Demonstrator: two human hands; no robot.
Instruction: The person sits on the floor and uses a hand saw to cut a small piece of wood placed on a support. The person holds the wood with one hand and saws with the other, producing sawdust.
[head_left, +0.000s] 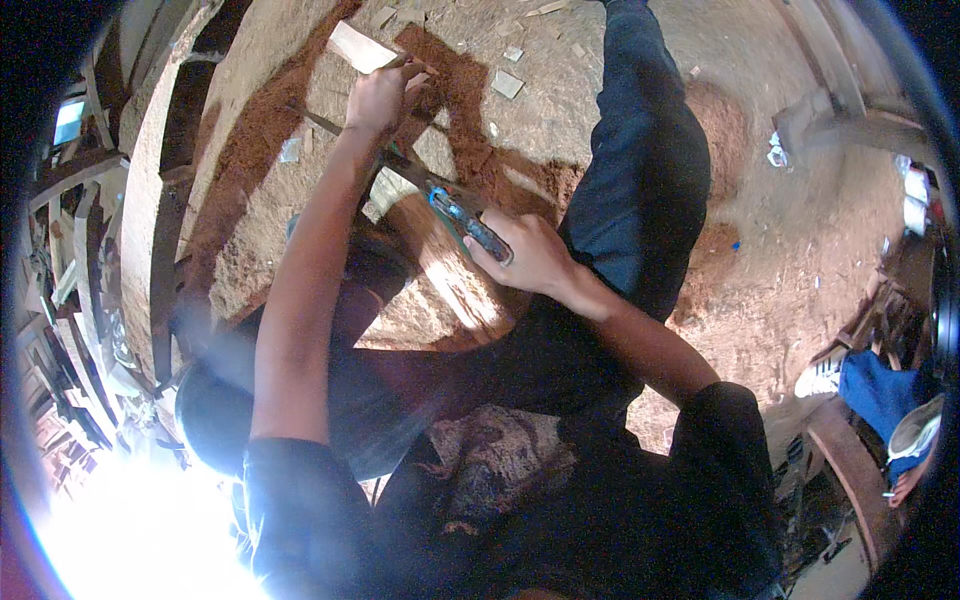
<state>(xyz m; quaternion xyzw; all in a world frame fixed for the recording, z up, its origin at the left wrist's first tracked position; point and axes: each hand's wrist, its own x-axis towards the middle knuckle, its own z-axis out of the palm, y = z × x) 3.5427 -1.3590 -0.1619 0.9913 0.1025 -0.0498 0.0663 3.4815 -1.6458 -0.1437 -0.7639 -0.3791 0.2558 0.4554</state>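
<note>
My left hand (378, 100) is closed at the upper left, gripping a pale piece of wood (360, 46) whose end sticks out past the fingers. My right hand (527, 252) is wrapped around the blue-and-grey handle of a handsaw (470, 226). From that handle the dark blade runs up and left, passing just below my left hand. Under the blade and between my legs lies a sunlit wooden board (447, 262). Shadow hides whether this board and the held piece are one, and whether the teeth touch the wood.
Reddish sawdust (440, 60) and small wood offcuts (507, 84) cover the ground ahead. My right leg (645, 150) stretches forward. A tall timber (150, 220) and stacked wood scraps (85, 290) stand left. At the right edge are blue cloth (880, 395) and a shoe (818, 379).
</note>
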